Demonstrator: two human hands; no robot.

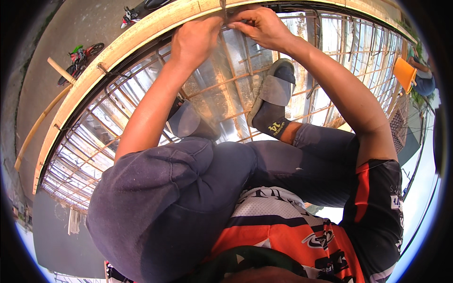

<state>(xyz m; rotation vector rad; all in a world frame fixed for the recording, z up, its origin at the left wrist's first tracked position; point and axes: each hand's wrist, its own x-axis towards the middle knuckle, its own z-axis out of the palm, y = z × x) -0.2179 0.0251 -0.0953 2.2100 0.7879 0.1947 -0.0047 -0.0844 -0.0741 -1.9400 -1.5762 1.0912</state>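
Observation:
Both my hands are raised together at the inner edge of a long timber board (141, 38), beside a dark bar that runs under it. My left hand (194, 40) is closed, its fingertips slightly blurred against the bar. Just to its right, my right hand (266, 29) pinches with thumb and forefinger. Whatever lies between the fingers is too small to make out. A thin wire loop (223, 4) crosses the board right above them. Below the hands spreads a grid of rusty steel bars (222, 85) over shiny metal sheets (302, 35).
My shoes (273, 89) rest on the bar grid, knees bent. Bent wire ties (104, 70) cling along the board. Beyond it, a bamboo pole (40, 127) leans and a red motorcycle (80, 61) stands on the ground below. At right, another person (424, 82) is beside an orange object (404, 74).

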